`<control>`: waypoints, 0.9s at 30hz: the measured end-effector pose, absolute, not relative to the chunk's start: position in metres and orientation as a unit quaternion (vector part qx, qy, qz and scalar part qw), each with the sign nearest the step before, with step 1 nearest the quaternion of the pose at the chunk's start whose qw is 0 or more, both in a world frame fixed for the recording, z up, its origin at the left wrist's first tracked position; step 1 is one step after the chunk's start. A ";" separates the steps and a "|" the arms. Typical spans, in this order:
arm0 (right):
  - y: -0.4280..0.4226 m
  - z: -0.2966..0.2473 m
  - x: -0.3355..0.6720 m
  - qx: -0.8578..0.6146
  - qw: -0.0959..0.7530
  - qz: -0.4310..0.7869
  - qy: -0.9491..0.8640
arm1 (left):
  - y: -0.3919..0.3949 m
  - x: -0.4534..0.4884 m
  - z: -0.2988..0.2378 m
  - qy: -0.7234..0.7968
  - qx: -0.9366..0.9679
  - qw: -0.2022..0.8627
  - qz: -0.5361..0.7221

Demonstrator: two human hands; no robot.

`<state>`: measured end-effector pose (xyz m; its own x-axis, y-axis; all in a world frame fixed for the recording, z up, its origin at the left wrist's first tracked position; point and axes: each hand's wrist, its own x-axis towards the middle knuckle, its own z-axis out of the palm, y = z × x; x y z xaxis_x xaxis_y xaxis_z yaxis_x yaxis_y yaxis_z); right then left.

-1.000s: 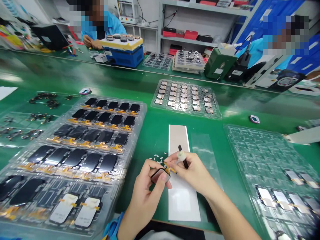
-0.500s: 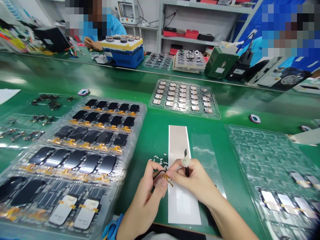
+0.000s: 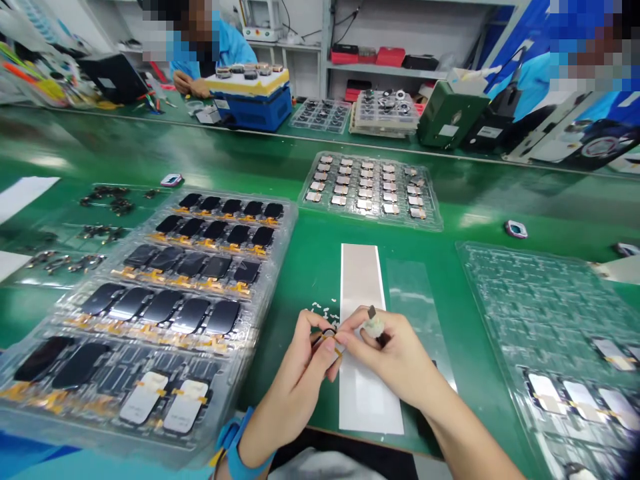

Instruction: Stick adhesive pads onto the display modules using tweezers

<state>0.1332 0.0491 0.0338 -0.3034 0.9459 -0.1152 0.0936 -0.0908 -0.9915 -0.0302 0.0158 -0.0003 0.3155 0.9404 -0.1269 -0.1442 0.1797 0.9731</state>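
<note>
My left hand (image 3: pixel 300 380) is closed on a small display module (image 3: pixel 329 333) with an orange flex cable, gripped between thumb and fingers. From the right, the thumb and forefinger of my right hand (image 3: pixel 393 353) pinch at the module's edge by the cable. Tucked in that same hand is a slim dark tweezers-like tool (image 3: pixel 372 313) with a pale lump wrapped around it; its working end is hidden. Beneath both hands lies a long white-edged strip sheet (image 3: pixel 361 273). Small white pieces (image 3: pixel 325 312) are scattered just beyond my left fingertips.
A clear tray of black screens (image 3: pixel 190 263) fills the left side. Another tray (image 3: pixel 370 187) of modules lies ahead, and a third tray (image 3: pixel 530 300) is at right. Clear film (image 3: pixel 413 287) lies beside the strip. Two people in blue sit across the bench.
The module between my fingers has turned, showing a rounder dark rim. The tool in my right hand has tilted. The whole view has shifted slightly.
</note>
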 end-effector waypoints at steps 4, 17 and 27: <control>0.050 0.034 0.135 -0.461 0.365 0.567 -0.576 | 0.017 -0.030 0.000 0.409 0.490 0.646 0.419; 0.041 0.041 0.149 -0.402 0.354 0.432 -0.726 | 0.019 -0.028 0.000 0.413 0.467 0.635 0.456; 0.033 0.028 0.147 -0.353 0.345 0.215 -0.843 | 0.018 -0.026 0.011 0.426 0.435 0.655 0.447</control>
<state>0.1472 0.0326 0.0277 -0.5122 0.7436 0.4298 0.4467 0.6581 -0.6062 -0.0264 0.0177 0.0109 0.2375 0.9564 -0.1697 -0.2139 0.2220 0.9513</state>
